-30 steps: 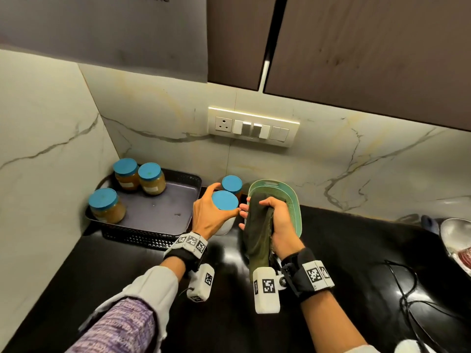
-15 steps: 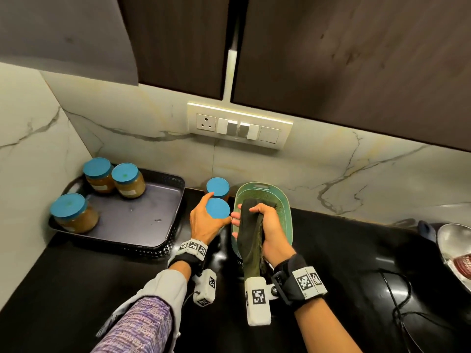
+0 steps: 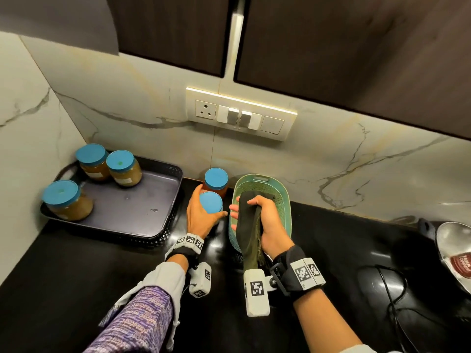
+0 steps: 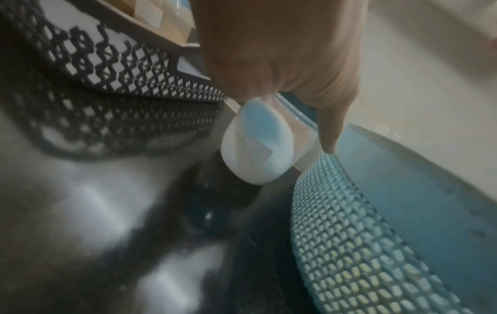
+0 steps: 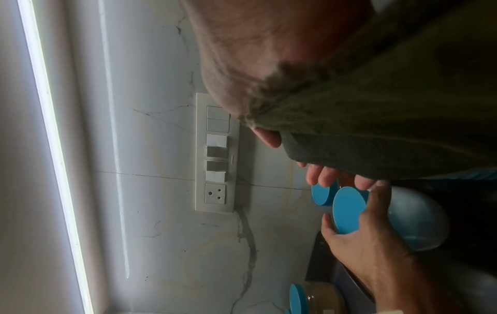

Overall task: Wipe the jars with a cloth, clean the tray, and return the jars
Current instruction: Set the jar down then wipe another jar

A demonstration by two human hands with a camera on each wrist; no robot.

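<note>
My left hand grips a white jar with a blue lid between the dark tray and the teal basket. In the left wrist view the jar looks tilted just above the black counter. A second blue-lidded jar stands right behind it by the wall. My right hand holds a dark green cloth over the basket, its fingers close to the held jar's lid. Three blue-lidded jars stand on the tray.
The tray sits in the corner against marble walls. A switch panel is on the back wall under dark cupboards. A steel bowl and a black cable lie at the right of the black counter.
The left hand has drawn its jar slightly toward me, away from the jar behind it. The right hand still holds the cloth over the basket. The view has shifted.
</note>
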